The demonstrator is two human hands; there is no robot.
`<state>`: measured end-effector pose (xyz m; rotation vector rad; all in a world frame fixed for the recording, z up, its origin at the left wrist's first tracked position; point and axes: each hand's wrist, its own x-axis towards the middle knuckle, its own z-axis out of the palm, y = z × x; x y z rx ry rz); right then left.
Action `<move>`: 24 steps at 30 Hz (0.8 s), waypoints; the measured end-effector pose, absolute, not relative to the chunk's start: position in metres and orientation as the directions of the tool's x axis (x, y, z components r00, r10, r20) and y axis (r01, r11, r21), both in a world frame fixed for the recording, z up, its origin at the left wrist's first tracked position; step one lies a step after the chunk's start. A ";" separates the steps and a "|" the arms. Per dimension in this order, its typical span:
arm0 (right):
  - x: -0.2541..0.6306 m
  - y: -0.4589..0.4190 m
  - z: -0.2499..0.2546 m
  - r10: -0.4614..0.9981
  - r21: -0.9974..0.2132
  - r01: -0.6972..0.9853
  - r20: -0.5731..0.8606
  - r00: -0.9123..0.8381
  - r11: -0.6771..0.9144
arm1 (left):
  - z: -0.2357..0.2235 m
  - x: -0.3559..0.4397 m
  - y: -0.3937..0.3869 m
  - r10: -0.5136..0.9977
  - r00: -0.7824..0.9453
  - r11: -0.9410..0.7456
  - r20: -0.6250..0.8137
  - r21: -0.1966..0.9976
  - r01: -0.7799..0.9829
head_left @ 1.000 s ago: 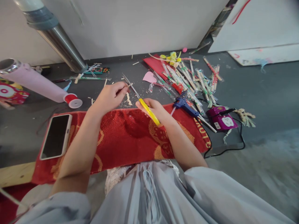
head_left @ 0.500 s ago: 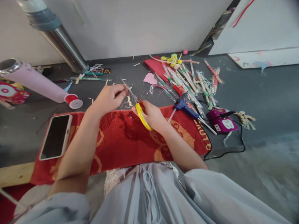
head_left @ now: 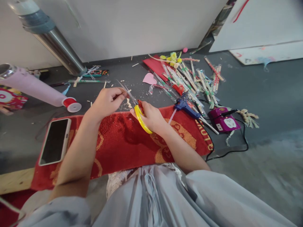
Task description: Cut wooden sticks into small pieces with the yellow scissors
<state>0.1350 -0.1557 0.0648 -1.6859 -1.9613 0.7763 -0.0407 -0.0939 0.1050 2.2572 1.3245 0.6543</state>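
Observation:
My right hand [head_left: 151, 117] is closed round the yellow handles of a pair of scissors [head_left: 143, 122], whose blades point up and away to the left. My left hand [head_left: 109, 100] is pinched closed right beside the blades; whatever lies between its fingertips is too small to make out. Pale crumbs and a small cream scrap [head_left: 128, 102] lie on the grey table just beyond the fingertips. Beneath both forearms a red towel [head_left: 118, 151] with orange patterns covers the table's front edge.
A phone [head_left: 55, 142] lies on the towel's left end. Beyond it are a pink tumbler [head_left: 38, 85], a ribbon spool [head_left: 72, 104] and a steel flask [head_left: 62, 50]. To the right are a blue glue gun [head_left: 187, 107], wrapped sticks [head_left: 180, 78] and a purple power socket [head_left: 223, 119] with a black cord.
The view has shifted slightly, so the table items sit a little further left. Both hands keep nearly the same pose, with the scissors still in my right hand.

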 end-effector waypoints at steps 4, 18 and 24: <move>0.135 -0.154 0.066 0.986 -0.644 0.762 -0.080 -0.145 0.060 | 0.103 -0.040 -0.093 0.894 0.412 -0.436 0.178 0.561 0.704; 0.139 -0.142 0.061 0.993 -0.762 0.646 -0.105 -0.052 -0.047 | 0.108 -0.021 -0.111 0.765 0.195 -0.465 0.614 0.317 0.827; 0.137 -0.142 0.054 0.992 -0.893 0.450 -0.080 -0.097 -0.028 | 0.096 -0.008 -0.144 0.870 0.172 -0.444 0.462 0.582 0.682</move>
